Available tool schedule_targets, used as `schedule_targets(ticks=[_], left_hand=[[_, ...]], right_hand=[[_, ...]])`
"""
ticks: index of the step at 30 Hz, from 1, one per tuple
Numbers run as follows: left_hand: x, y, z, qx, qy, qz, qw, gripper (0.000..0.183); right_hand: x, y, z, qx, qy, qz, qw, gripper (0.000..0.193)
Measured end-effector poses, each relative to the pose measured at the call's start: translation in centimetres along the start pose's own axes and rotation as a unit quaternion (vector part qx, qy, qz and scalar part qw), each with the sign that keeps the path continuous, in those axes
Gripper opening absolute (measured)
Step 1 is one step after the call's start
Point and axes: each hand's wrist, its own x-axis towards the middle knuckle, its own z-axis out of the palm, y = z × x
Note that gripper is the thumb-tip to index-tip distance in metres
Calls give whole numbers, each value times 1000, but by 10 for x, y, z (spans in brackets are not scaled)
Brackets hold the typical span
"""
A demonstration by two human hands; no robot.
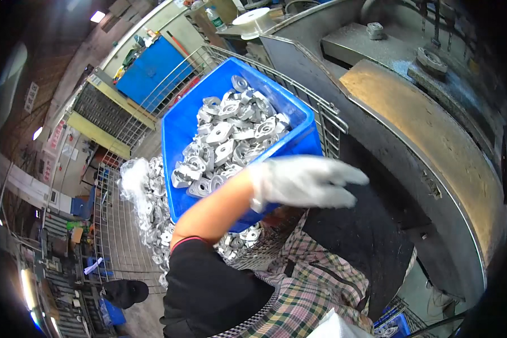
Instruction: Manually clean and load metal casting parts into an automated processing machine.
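Left hand point(307, 181), white-gloved, stretched across the near side of the blue bin point(281, 97). Fingers extended and partly spread, pointing right; nothing shows in it, though its underside is hidden and the glove is blurred. It looks to be over or just past the bin's near edge, not down among the parts; can't tell if it touches the rim. Right hand not seen. A white shape point(333, 325) at the lower edge could be cloth or something else, can't tell.

Castings point(219, 133), silvery, lie loose and jumbled in the bin, piled toward its near end with some floor bare along the left. No order to them, so probably tipped or dropped in rather than stacked. High walls keep the heap in.

Bin sits in the wire cage point(329, 121), apparently resting on a second heap point(146, 211) of castings, which would raise it to easy reach. Clear bag point(134, 177) lies on that lower heap.

Machine point(388, 132) stands right beside the cage, so parts and machine are both within arm's reach. Small stack point(375, 31) sits on its ledge; another part point(432, 61) sits under the spindle, presumably where the tool meets it.
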Motion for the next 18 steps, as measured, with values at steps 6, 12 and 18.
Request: schedule_targets(ticks=[6, 12, 18], left_hand=[[-45, -81, -123, 60, 155, -119, 979, 38], [-126, -274, -188, 338, 119, -369, 858, 49], [-99, -291, -162, 368, 166, -447, 798, 52]], right_hand=[[21, -5, -10, 35, 177, -108, 978, 42], [38, -105, -109, 4, 307, -320, 897, 30], [-51, -214, -223, 6, 485, -421, 766, 29]])
